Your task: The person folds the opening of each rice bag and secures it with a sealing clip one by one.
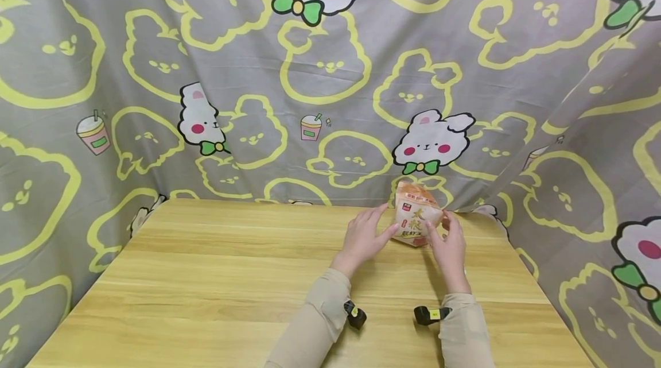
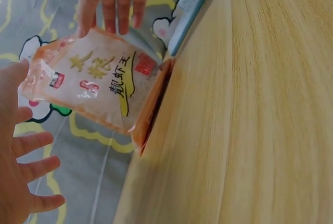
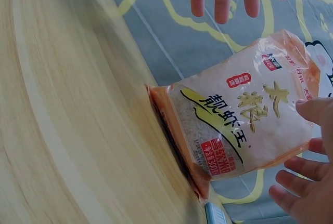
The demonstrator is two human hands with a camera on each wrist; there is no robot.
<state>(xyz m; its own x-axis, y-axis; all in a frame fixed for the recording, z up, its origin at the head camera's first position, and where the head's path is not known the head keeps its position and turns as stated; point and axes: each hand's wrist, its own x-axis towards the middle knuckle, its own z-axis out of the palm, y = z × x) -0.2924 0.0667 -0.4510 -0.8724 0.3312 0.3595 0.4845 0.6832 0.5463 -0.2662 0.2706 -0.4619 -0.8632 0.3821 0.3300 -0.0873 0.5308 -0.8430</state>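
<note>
A bag of rice [image 1: 413,221], pale with orange edges and gold lettering, stands upright near the table's back edge, leaning slightly. Grains show through the lower front of the bag in the right wrist view. My left hand [image 1: 362,237] is at its left side, fingers spread and straight, thumb toward the bag's front. On the other side, my right hand [image 1: 448,244] has its thumb over the front near the edge, its other fingers extended along the right side. In the right wrist view, the right thumb [image 3: 315,110] overlaps the bag's upper edge.
A wooden table [image 1: 232,276] reaches to a patterned grey curtain [image 1: 356,75] behind and at both sides. A light-blue edged item [image 2: 192,13] lies at the table's edge to the right of the bag. Each wrist wears a black camera [image 1: 355,315].
</note>
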